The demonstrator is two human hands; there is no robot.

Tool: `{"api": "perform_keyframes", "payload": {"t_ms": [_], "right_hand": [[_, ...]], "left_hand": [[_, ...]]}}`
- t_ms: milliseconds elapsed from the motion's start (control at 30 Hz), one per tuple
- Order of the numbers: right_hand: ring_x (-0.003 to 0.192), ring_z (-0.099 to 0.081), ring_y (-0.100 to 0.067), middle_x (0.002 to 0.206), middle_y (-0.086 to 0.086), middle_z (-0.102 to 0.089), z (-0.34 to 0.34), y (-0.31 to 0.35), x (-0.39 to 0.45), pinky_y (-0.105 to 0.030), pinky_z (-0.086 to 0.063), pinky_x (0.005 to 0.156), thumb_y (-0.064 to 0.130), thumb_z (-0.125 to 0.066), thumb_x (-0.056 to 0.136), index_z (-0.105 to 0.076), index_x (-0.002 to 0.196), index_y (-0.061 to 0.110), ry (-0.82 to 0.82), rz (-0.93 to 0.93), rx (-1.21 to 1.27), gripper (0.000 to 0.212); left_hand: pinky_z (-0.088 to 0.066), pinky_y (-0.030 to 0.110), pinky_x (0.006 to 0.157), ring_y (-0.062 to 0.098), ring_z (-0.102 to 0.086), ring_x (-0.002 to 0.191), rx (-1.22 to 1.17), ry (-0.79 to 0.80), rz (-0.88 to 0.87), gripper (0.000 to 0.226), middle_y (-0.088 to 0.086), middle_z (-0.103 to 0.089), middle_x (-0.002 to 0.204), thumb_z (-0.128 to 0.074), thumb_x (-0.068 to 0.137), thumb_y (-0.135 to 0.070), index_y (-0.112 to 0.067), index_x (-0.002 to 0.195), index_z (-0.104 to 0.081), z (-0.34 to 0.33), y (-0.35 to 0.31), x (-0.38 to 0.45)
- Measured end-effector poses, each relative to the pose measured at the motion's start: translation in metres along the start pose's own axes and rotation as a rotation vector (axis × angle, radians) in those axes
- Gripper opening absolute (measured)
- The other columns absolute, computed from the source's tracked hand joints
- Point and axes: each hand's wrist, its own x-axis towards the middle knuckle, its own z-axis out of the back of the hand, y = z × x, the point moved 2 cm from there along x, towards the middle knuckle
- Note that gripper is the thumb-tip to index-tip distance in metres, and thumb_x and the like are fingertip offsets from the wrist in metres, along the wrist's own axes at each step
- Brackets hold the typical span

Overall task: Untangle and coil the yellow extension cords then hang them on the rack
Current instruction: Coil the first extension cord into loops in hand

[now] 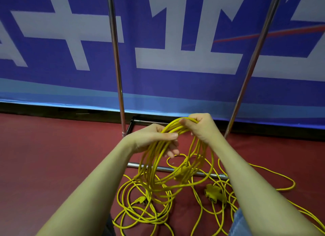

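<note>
A coil of yellow extension cord [159, 167] hangs in several loops from both hands, in front of the metal rack [117, 63]. My right hand [202, 127] grips the top of the coil, fingers curled over the bundled strands. My left hand [154, 139] holds the coil just to the left, thumb along the top and fingers under the strands. More yellow cord [140, 211] lies loose and tangled on the red floor below. A yellow socket block [212, 191] rests on the floor at the right, and a yellow plug [140, 200] lies among the loops.
The rack's two upright poles rise left and right [253, 63]; its lower crossbar [167, 169] runs along the floor behind the coil. A blue and white banner [175, 60] covers the wall behind. Red floor [52, 156] spreads to the left.
</note>
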Motion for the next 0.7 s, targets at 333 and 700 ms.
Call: {"api": "perform_keyframes", "payload": {"t_ms": [333,700], "right_hand": [[0.071,-0.048,-0.002,0.083,-0.001,-0.055,-0.009,-0.017,0.009,-0.011,-0.038,0.07,0.031,-0.052,0.096,-0.058,0.087,0.01,-0.14,-0.007,0.012,0.024],[0.071,-0.053,-0.002,0.08,-0.001,-0.062,-0.028,-0.011,-0.015,-0.02,-0.042,0.071,0.013,-0.063,0.089,-0.06,0.084,0.02,0.153,-0.052,0.103,0.009]], "left_hand": [[-0.023,0.016,0.037,0.003,-0.021,0.034,-0.273,-0.227,-0.085,0.032,-0.01,-0.026,0.044,-0.045,0.098,-0.029,-0.016,0.068,-0.041,0.002,0.0,0.019],[-0.054,0.022,0.053,0.011,-0.064,0.053,-0.909,-0.454,-0.286,0.038,-0.005,-0.055,0.048,-0.04,0.1,-0.037,-0.018,0.067,-0.041,0.009,-0.019,0.031]]}}
